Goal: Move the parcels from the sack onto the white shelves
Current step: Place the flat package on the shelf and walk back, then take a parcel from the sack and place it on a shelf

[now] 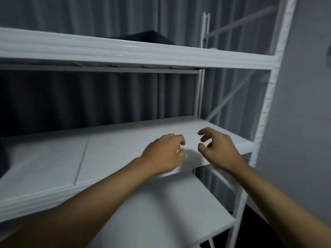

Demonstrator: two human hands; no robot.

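You have white shelves (125, 145) bare on the middle tier; a dark parcel (143, 37) lies on the tier above it.

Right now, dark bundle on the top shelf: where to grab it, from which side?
Probably the raised hump of the dark bundle, coming from the front and reaching over the lip of the top shelf. Only that soft-looking crest shows; its base is hidden behind the lip, so a lower hold cannot be judged.

A plain storage corner of a room, by the look of it: a white metal shelving unit (136, 54) with bare boards and diagonal braces stands against grey pleated curtains (89, 97), beside a grey painted wall (300, 122).
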